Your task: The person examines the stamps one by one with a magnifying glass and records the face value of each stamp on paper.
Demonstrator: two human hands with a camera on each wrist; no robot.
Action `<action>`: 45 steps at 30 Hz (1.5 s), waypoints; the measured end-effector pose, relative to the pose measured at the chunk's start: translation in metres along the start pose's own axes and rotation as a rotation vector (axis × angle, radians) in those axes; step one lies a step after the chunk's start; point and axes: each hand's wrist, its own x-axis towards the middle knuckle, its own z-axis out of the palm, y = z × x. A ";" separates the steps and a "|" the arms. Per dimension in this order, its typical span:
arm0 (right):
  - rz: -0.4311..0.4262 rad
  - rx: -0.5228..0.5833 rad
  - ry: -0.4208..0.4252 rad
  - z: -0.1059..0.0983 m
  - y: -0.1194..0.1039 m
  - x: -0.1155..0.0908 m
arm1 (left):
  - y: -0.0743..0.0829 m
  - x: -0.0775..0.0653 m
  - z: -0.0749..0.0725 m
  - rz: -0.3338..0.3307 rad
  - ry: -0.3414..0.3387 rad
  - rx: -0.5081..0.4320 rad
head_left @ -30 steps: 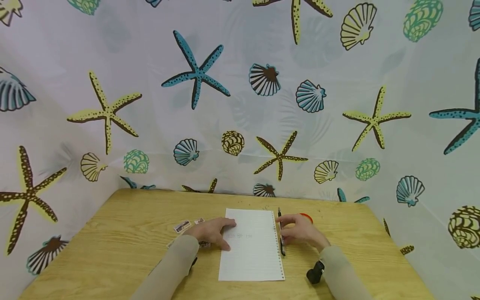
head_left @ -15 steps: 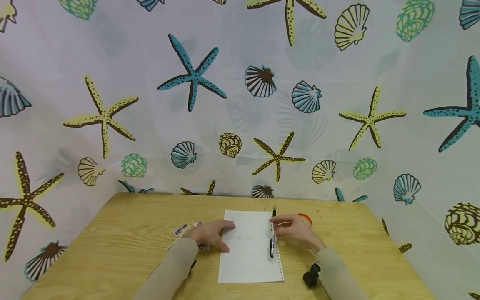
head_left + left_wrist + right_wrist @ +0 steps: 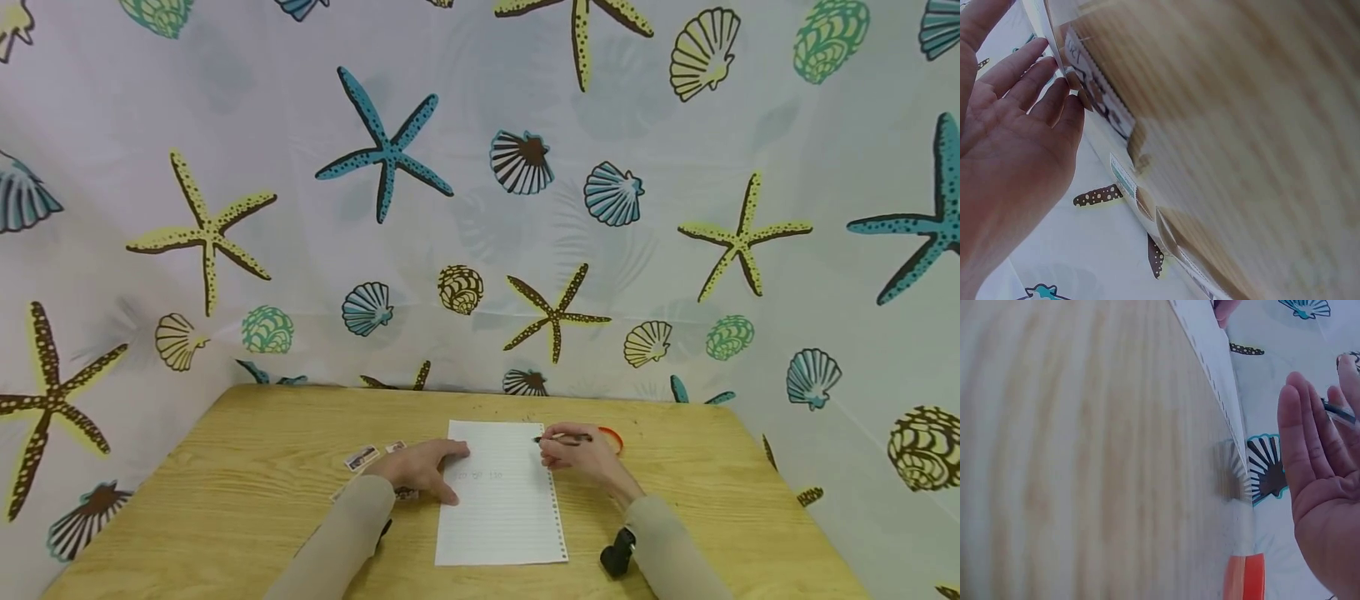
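A sheet of lined paper (image 3: 498, 517) with punched holes along its right edge lies on the table, with a short line of faint handwriting. My left hand (image 3: 420, 468) rests on its left edge, fingers and thumb spread; in the left wrist view the fingers (image 3: 1029, 81) look straight to slightly bent. At the upper right edge my right hand (image 3: 581, 454) pinches a pen (image 3: 576, 438) between thumb and fingers, its tip pointing left over the sheet. In the right wrist view part of the pen (image 3: 1338, 411) shows between the fingers.
Several small stamp-like pictures (image 3: 362, 457) lie by the left hand, some partly hidden under it. A red ring-shaped roll (image 3: 613, 438) stands just behind the right hand. The wooden table (image 3: 247, 492) meets a shell-patterned curtain (image 3: 450, 233) at the back and sides.
The right hand has brought the pen from beside the sheet to over its right edge. The pen has turned from upright in view to nearly level, tip leftward. The left hand stays in place.
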 end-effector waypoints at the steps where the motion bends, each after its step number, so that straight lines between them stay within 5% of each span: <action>1: 0.005 -0.009 -0.014 0.001 -0.001 0.000 | 0.000 0.000 0.000 -0.003 0.000 -0.001; 6: 0.035 -0.067 -0.066 0.007 -0.001 0.004 | 0.001 -0.002 0.000 -0.001 0.002 -0.010; 15: 0.116 0.083 -0.163 0.012 -0.004 0.002 | 0.002 -0.002 0.001 0.012 -0.001 -0.005; 23: 0.160 0.069 -0.257 0.017 -0.006 0.003 | 0.002 -0.002 0.002 0.007 -0.007 0.001; 36: 0.119 -0.133 -0.195 0.029 -0.002 0.012 | 0.001 -0.002 0.003 0.001 -0.011 0.000; 45: 0.105 -0.145 -0.185 0.029 -0.004 0.016 | 0.002 -0.001 0.000 -0.019 0.002 0.014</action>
